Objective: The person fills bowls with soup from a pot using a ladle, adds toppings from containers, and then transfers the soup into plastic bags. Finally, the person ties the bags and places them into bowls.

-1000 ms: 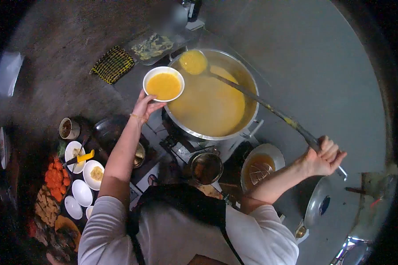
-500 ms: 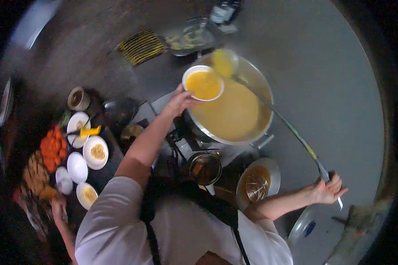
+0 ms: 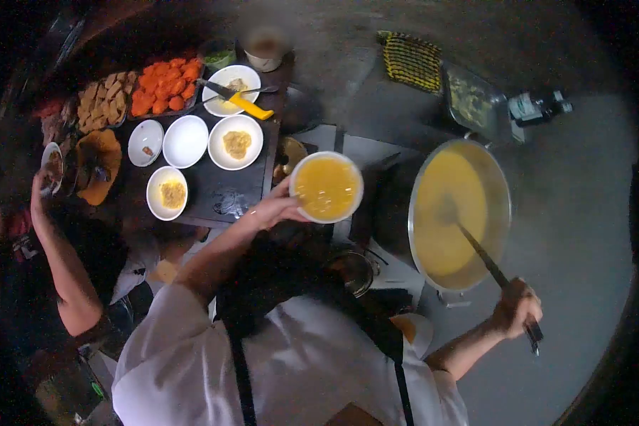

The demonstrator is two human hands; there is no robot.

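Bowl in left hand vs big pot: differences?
The bowl is white and small; the pot is metal and far wider. The left hand holds the bowl at its edge; the pot stands apart. The ladle, gripped by the right hand, dips into the pot, not the bowl. Both hold yellow liquid.

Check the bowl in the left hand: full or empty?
Full: yellow soup fills the bowl nearly to its rim; left hand holds it.

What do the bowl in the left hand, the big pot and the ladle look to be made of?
The bowl: probably glazed ceramic or melamine, plain glossy white rim. The pot: metal, likely aluminium or steel, pale grey dull-shining rim. The ladle: seemingly metal, its long thin handle dark grey.
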